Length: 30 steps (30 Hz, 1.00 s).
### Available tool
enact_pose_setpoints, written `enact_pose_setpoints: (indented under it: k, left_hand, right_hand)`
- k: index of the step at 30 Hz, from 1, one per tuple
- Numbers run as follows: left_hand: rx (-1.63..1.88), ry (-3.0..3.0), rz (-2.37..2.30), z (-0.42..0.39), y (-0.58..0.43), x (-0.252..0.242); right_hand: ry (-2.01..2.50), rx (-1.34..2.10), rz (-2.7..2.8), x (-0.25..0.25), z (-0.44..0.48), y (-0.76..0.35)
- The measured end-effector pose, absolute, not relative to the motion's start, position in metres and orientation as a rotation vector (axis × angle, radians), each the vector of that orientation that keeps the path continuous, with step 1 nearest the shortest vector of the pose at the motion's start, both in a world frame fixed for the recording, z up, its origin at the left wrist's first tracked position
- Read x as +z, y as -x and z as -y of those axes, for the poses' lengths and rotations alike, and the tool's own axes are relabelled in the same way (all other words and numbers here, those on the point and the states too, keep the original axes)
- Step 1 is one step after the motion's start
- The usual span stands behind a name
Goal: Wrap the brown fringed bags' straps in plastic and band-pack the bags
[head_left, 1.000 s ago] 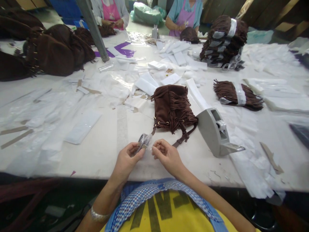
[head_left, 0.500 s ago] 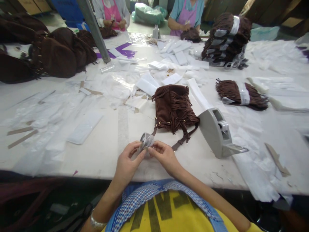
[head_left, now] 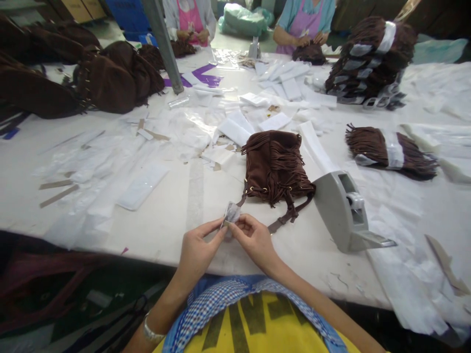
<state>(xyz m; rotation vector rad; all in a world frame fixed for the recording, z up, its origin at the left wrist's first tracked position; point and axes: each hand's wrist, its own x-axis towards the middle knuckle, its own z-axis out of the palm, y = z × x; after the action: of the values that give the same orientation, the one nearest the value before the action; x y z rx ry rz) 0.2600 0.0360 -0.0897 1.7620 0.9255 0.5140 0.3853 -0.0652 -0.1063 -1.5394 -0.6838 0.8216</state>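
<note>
Both my hands meet at the near side of the table, pinching a small piece wrapped in clear plastic [head_left: 231, 214]. My left hand [head_left: 200, 246] grips its left edge between thumb and fingers; my right hand [head_left: 256, 241] holds its lower right side. What lies under the plastic is too small to make out, though it sits at the end of a brown strap [head_left: 242, 200]. That strap runs up to a brown fringed bag [head_left: 274, 166] lying on the table just beyond my hands, with small gold eyelets along its near edge.
A grey tape dispenser [head_left: 344, 213] stands right of the bag. Fringed bundles [head_left: 392, 152] lie farther right, with a tall stack [head_left: 371, 63] behind. Brown bags [head_left: 110, 76] sit far left beside a metal post [head_left: 162, 44]. White papers [head_left: 235, 130] are scattered mid-table. Two co-workers [head_left: 301, 24] work opposite.
The camera view has shifted left, so the table's things appear farther right. My hands stay on the plastic-wrapped piece, which is turned slightly and looks flatter between my fingers.
</note>
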Motion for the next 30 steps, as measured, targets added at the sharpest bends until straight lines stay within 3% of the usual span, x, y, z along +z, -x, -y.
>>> enact_pose_setpoints:
  k: [11, 18, 30]
  left_hand:
    - [0.765, -2.105, -0.999, -0.025, -0.260, -0.092]
    - [0.711, -2.349, -0.870, -0.012, -0.259, -0.103]
    - [0.652, -1.994, -0.844, -0.013, -0.256, -0.096]
  right_hand:
    - [1.544, 0.770, 0.604, -0.108, 0.059, -0.376]
    - [1.511, 0.747, 0.521, -0.106, 0.057, -0.373]
    - [1.393, 0.863, 0.493, -0.102, 0.064, -0.379]
